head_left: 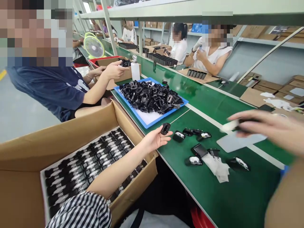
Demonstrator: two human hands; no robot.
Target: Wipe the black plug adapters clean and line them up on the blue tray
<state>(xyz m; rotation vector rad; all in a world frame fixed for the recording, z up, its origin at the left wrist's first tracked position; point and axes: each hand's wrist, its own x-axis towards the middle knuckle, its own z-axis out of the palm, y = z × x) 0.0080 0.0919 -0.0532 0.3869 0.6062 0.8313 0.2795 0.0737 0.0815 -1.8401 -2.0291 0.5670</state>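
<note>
My left hand point(158, 139), palm up, holds a black oval plastic frame point(165, 128) by its edge, over the bench's near edge. My right hand point(266, 125) is smeared by motion above a pale grey flat sheet point(239, 141); its fingers close around a dark piece with a whitish end point(230, 126), too blurred to name. Between my hands lie several black plastic housings, one with white inside point(195, 161) and another near the left fingers point(179, 136). A black block point(199, 150) rests against a crumpled white cloth point(218, 169).
A blue-rimmed tray point(152, 123) heaped with black oval frames point(148, 96) stands ahead. At left, an open cardboard box point(133, 126) holds rows of black-and-white pieces point(87, 164). A co-worker's hands point(116, 69) are beside a bottle point(135, 71). A shelf beam point(190, 14) crosses overhead.
</note>
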